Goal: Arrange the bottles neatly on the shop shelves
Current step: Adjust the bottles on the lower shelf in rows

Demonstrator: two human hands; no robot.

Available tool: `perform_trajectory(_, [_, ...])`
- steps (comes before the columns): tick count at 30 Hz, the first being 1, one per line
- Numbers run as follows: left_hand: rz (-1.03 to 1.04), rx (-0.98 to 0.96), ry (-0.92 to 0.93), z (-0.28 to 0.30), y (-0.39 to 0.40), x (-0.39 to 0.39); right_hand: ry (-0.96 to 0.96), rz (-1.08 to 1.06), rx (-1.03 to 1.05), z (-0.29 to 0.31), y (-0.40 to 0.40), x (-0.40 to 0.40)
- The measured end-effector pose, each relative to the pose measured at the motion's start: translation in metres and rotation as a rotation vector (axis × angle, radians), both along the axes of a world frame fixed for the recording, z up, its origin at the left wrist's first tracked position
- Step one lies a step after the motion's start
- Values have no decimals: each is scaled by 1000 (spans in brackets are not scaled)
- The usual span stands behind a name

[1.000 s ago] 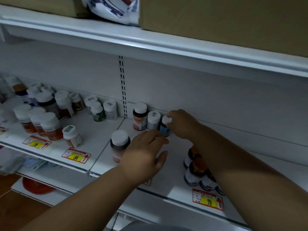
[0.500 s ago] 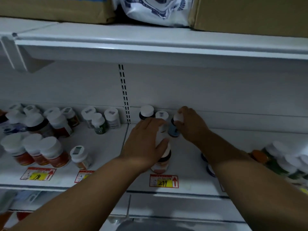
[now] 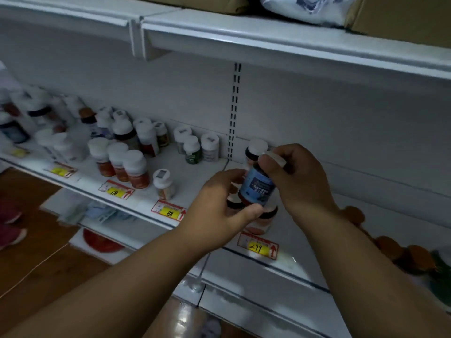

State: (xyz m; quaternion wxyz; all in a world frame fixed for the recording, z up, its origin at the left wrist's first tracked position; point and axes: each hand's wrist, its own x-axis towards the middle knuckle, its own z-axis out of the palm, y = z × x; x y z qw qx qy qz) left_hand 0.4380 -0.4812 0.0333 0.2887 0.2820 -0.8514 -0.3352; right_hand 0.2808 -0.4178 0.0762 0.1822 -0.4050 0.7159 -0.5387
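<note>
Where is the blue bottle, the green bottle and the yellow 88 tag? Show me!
blue bottle (image 3: 257, 189), head view, on its blue label.
green bottle (image 3: 193, 157), head view, on its green label.
88 price tag (image 3: 169, 211), head view, on its yellow patch.

Shelf (image 3: 200, 167): smooth white painted metal, faintly glossy along the near edge.
Upright (image 3: 234, 111): slotted metal, painted white.
Held bottle (image 3: 256, 189): dark glossy plastic, wrapped in a blue label of slightly shiny paper.
Cap (image 3: 275, 157): matt white plastic.
Left bottles (image 3: 135, 170): white matt caps, glossy bodies.
Price tags (image 3: 258, 246): printed paper, glossy.
Boxes (image 3: 400, 18): matt brown cardboard.
Floor (image 3: 36, 259): smooth brown wood look.
</note>
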Motion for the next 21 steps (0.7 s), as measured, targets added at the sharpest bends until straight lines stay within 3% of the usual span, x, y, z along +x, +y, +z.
perform_trajectory(7, [189, 192, 67, 0, -3, 106, -187, 314, -89, -15, -37, 111])
perform_trajectory(15, [323, 204, 50, -4, -55, 267, -128, 467, -196, -17, -112, 271])
perform_trajectory(21, [346, 209, 46, -2, -103, 371, -21, 467, -142, -16, -162, 376])
